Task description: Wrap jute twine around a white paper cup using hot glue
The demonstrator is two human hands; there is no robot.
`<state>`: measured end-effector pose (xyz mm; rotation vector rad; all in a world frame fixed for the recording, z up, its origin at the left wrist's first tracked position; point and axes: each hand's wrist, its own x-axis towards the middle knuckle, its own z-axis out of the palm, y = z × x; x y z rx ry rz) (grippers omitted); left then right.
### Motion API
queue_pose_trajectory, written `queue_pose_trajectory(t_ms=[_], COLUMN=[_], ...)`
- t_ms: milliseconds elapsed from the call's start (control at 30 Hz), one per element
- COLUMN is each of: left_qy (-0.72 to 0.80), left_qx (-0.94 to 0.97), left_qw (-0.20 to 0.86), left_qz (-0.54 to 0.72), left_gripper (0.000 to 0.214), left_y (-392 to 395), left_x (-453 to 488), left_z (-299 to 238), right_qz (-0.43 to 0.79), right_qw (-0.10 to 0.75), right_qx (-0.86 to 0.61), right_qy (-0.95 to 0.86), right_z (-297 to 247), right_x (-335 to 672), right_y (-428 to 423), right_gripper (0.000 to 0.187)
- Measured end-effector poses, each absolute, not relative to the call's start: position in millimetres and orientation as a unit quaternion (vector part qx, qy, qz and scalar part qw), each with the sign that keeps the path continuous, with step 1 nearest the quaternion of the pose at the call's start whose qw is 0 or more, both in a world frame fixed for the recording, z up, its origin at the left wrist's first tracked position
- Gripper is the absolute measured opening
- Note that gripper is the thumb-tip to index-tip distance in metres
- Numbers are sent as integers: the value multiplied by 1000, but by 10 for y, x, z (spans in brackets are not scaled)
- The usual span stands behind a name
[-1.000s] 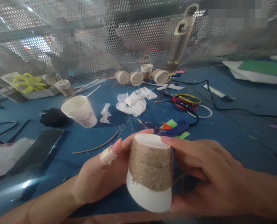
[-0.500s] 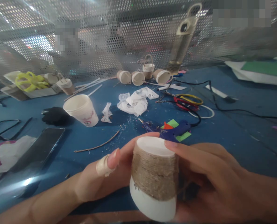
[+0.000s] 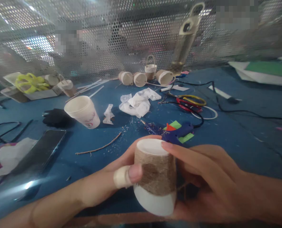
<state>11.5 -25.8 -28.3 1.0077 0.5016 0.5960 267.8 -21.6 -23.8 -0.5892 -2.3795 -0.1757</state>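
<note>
An upside-down white paper cup (image 3: pixel 155 171), with brown twine wound around its upper part, is held between both hands near the table's front edge. My left hand (image 3: pixel 117 177) grips its left side, the taped thumb pressed on the twine and the fingers reaching behind. My right hand (image 3: pixel 209 171) clasps the right side, with one fingertip on the rim of the cup's base. A strand of twine shows by the right palm. Just beyond the hands lies a blue glue gun (image 3: pixel 176 133).
A stack of paper cups (image 3: pixel 82 112), a short twine piece (image 3: pixel 99 148) and crumpled lace (image 3: pixel 137 103) lie ahead. Scissors (image 3: pixel 190 103) and black cables are to the right, a phone (image 3: pixel 43 148) to the left. Several twine-wrapped cups and a bottle (image 3: pixel 185 41) stand along the mesh screen.
My left thumb has come down onto the twine-wrapped side of the cup. The cup has shifted slightly left and up, with the right hand moving along.
</note>
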Motion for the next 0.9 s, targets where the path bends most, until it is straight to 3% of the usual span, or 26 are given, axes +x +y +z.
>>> queue_pose_trajectory(t_ms=[167,267,500,567,733,900], left_qy=[332,338,331,341,377,425], left_qx=[447,408,367,362,314,298], left_qw=[750,739,733,735,756,739], left_qz=[358,417,467,461,433,430], left_gripper=[65,60,40,39,45,50], left_y=[-256,-246,-236,-228,-209,-194], left_x=[169,197,187,187,213,248], left_z=[-305,-260,-173,-164,-130,-117], right_qz=[40,35,-10,-18,-48,-25], right_qw=[337,353,330,317,171,117], right_qx=[-266,-273,-292,-303,-322,-326], right_qy=[-902,-894,-898,-898,-930,-938], right_z=[-214,-211,-135,-124,-159,-199], right_x=[2624,2650,2749,2791,2998,3135], right_y=[-198,-193,-47,87,384,434], right_gripper=[79,74,25,27,35,41])
